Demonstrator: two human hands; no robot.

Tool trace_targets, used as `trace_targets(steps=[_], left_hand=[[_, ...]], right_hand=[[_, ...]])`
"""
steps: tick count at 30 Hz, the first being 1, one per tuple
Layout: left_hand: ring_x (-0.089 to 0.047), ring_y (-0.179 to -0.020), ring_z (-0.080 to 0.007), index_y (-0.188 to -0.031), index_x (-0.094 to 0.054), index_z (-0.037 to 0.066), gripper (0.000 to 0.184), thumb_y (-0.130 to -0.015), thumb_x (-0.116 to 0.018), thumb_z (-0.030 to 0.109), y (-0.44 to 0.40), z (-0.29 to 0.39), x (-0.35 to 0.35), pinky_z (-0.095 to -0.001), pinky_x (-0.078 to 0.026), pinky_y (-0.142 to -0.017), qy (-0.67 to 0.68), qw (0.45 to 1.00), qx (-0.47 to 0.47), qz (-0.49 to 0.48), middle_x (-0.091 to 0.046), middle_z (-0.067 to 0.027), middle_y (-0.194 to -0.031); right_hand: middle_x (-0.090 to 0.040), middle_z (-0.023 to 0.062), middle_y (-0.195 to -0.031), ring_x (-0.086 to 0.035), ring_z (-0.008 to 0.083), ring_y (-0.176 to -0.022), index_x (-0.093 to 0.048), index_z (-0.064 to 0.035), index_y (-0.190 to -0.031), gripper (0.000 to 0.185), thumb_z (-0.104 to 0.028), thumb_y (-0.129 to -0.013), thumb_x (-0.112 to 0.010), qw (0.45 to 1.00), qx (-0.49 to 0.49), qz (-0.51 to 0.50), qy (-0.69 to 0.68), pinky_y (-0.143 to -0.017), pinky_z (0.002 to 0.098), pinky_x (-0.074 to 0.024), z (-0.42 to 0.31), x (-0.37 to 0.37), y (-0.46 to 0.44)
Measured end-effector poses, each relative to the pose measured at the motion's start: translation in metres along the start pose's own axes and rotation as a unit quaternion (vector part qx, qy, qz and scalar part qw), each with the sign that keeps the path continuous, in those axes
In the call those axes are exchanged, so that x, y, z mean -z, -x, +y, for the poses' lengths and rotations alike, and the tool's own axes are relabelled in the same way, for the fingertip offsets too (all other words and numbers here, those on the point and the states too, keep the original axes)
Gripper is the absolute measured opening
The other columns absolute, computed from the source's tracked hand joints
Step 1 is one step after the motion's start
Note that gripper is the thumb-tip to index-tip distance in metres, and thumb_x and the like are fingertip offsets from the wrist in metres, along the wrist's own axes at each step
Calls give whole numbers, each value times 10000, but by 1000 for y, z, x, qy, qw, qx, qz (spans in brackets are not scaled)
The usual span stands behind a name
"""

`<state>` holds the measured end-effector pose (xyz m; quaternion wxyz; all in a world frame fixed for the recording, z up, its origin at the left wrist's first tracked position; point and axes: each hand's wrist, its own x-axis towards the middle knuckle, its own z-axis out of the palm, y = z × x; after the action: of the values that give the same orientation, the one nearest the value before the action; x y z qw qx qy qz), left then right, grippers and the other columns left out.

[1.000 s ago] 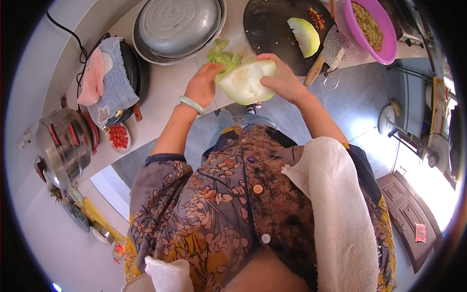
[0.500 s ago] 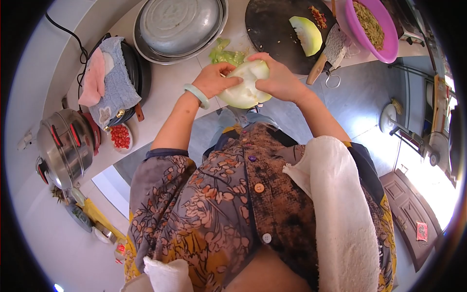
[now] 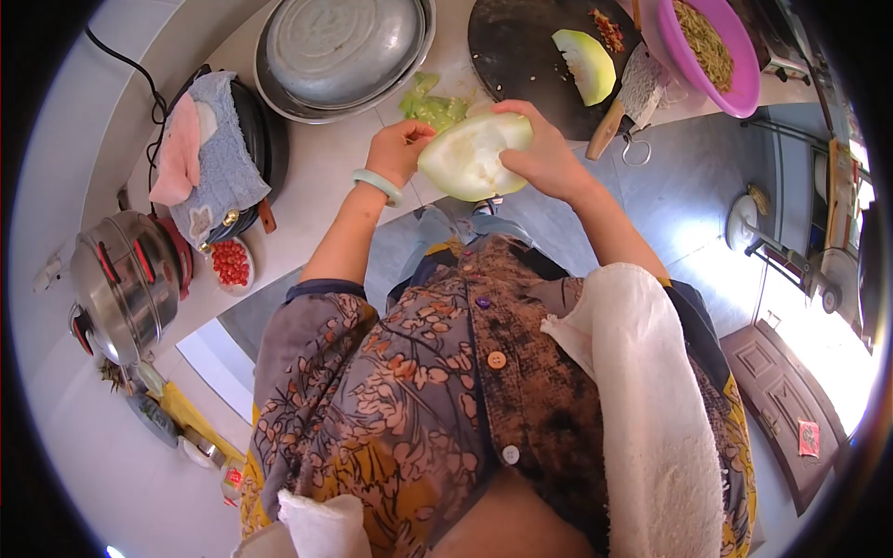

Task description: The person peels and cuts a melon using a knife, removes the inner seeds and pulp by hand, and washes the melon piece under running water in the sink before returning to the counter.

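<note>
My right hand (image 3: 549, 160) grips a large piece of pale green melon (image 3: 470, 158) by its right side, thumb on the white inner face and fingers behind the rim. The hollowed inside is turned up toward me, over the counter's front edge. My left hand (image 3: 400, 149), with a pale bangle (image 3: 377, 187) at the wrist, is just left of the melon. Its fingers are pinched together; what they hold, if anything, I cannot make out. Behind the melon, a heap of soft green scraps with seeds (image 3: 433, 104) lies on the counter.
A dark round board (image 3: 521, 65) bears a melon wedge (image 3: 586, 70) and chopped red bits (image 3: 608, 31). At its right edge lies a wooden-handled cleaver (image 3: 609, 126), near a pink basin (image 3: 744, 93). Metal basins (image 3: 344, 46) and a bowl of red fruits (image 3: 231, 263) are left.
My left hand has come off the melon's inner face and moved slightly left, fingers pinched. The melon has shifted right in my right hand, showing more of its inside.
</note>
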<state>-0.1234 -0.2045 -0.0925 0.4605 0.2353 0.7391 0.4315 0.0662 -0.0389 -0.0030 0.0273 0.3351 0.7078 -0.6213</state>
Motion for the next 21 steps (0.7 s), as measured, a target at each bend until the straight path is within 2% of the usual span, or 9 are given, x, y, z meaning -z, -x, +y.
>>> trace_targets(steps=[2, 5, 8, 11, 14, 17, 20, 21], left_hand=[[-611, -747, -122, -1051, -692, 23, 195, -858, -702, 54, -1, -12, -8, -255, -506, -669, -90, 982, -144, 85, -656, -29, -824], [-611, -736, -145, -1056, -688, 38, 228, -830, -716, 29, 6, 15, -9, -272, -511, -668, -145, 964, -168, 148, -631, -60, -858], [-630, -720, -215, -987, -686, 45, 188, -801, -711, 48, 1, 13, -7, -319, -532, -684, -169, 968, -141, 124, -651, -108, -910], [-642, -750, -226, -1029, -681, 59, 223, -807, -701, 62, -10, -14, -8, -327, -534, -693, -251, 933, -224, 125, -659, -126, -908], [-659, -772, -225, -1127, -668, 81, 294, -834, -674, 80, 2, 3, -8, -332, -535, -717, -126, 970, -174, 115, -677, -132, -974], [-672, -859, -212, -1231, -625, 66, 393, -841, -665, 93, 10, 23, 0, -318, -533, -786, -60, 995, -42, 68, -652, -153, -1135], [-661, -964, -195, -1278, -584, 22, 458, -837, -673, 105, 24, 55, -12, -302, -520, -851, 33, 999, -35, 9, -627, -165, -1207], [-647, -984, -185, -1278, -581, 15, 456, -838, -675, 89, 27, 55, -18, -289, -510, -865, -5, 999, -41, 16, -629, -146, -1199]], right_hand=[[-618, 107, -1080, -596, 194, -996, -500, -84, -1295, 580, -111, -728, -619, 1000, 13, 10, -4, -909, 320, -480, 0, 2, 1], [-646, 133, -1010, -633, 231, -922, -502, -101, -1295, 586, -139, -722, -620, 999, 37, 32, 3, -857, 342, -508, 7, 3, 3], [-648, 145, -1009, -638, 245, -925, -498, -101, -1297, 587, -154, -725, -622, 998, 42, 49, 9, -856, 348, -508, 14, 2, 2], [-649, 162, -1004, -644, 265, -925, -493, -98, -1296, 590, -176, -726, -625, 997, 33, 62, 18, -852, 359, -507, 26, 2, -1], [-653, 176, -990, -649, 284, -919, -488, -92, -1297, 596, -191, -726, -626, 997, 26, 65, 32, -850, 368, -507, 26, 3, 0], [-660, 186, -979, -657, 304, -912, -476, -86, -1307, 609, -196, -727, -627, 997, 23, 62, 46, -853, 376, -507, 20, 7, 0], [-668, 201, -979, -665, 331, -919, -459, -79, -1319, 623, -201, -733, -632, 996, 5, 58, 73, -858, 388, -508, 6, 4, 3], [-669, 208, -979, -666, 341, -922, -452, -77, -1323, 628, -204, -735, -635, 995, 6, 61, 84, -859, 393, -508, 3, 2, 4]])
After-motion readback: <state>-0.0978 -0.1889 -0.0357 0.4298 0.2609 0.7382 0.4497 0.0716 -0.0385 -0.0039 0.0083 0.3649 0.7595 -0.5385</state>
